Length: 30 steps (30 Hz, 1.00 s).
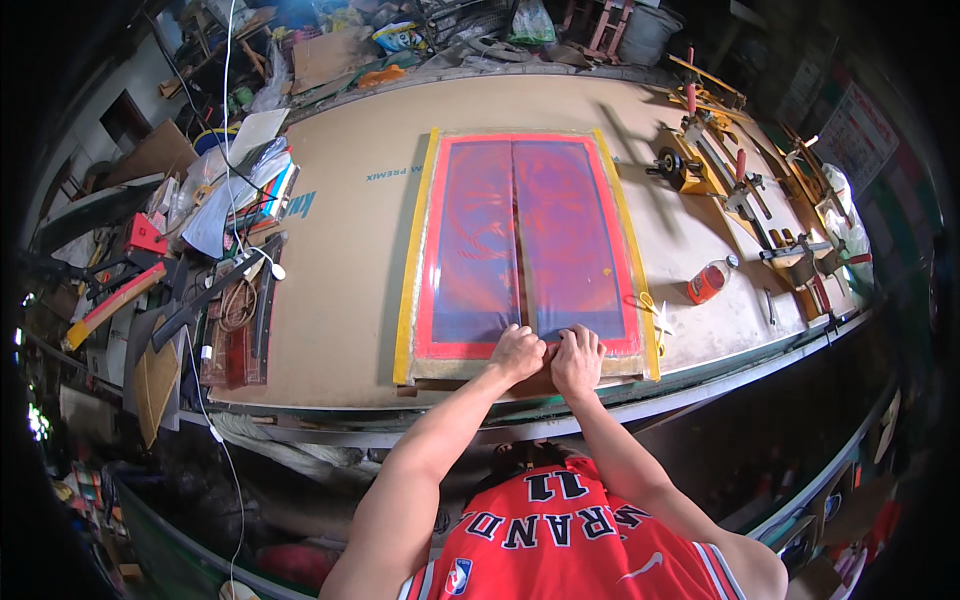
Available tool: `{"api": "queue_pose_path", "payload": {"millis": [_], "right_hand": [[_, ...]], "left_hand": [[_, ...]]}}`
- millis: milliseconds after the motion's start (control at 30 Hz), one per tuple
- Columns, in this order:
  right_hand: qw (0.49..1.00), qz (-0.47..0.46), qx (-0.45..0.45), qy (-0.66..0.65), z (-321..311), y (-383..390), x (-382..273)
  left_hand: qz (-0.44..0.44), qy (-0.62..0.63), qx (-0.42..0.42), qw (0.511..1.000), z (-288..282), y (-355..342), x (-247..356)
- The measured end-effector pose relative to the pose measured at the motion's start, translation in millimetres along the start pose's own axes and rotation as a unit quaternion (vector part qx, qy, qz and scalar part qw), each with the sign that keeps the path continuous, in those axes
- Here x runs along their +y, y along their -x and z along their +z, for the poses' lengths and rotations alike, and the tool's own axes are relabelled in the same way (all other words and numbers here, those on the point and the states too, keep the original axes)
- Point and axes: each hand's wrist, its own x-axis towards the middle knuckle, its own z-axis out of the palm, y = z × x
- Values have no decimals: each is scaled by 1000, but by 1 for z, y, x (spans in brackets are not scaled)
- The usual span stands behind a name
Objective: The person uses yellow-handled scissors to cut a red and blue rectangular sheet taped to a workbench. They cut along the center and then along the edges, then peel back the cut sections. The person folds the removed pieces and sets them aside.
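A flat screen-printing frame (pixel 412 290) with yellow tape down its sides lies on the large board. Its blue-purple mesh (pixel 470 215) has a red border and faint round markings. A long slit (pixel 521 270) runs down the middle of the mesh, widening toward me and showing brown beneath. At its near end, my left hand (pixel 519 353) is closed on the mesh left of the slit. My right hand (pixel 578 360) grips the mesh right of it, knuckles up. Wrinkles run toward both hands; my fingertips are hidden.
Right of the frame lie yellow-handled scissors (pixel 655 318), a red-labelled bottle (pixel 710 281) on its side and a small metal tool (pixel 770 307). Several clamps (pixel 745 190) line the right side. Papers, a handsaw-like tool (pixel 115 305) and a white cable (pixel 228 130) crowd the left.
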Motion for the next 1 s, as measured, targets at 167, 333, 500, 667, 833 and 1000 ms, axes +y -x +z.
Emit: {"api": "queue_pose_path", "payload": {"millis": [167,333,500,667,833,1000], "right_hand": [[999,26,-37,-5,-7,-7,0],[999,27,-46,-2,-5,-5,9],[999,-17,2,-33,3,1,20],[995,-78,17,-58,0,-2,19],[975,-182,24,-122,0,-1,29],[962,-222,39,-155,2,-32,56]], "left_hand": [[49,3,0,999,-1,1,-3],[82,41,33,995,-6,2,-7],[86,75,55,992,-13,1,-11],[98,232,-63,966,-36,14,-28],[68,190,-46,978,-41,15,-22],[47,206,32,977,-16,-5,-10]]}}
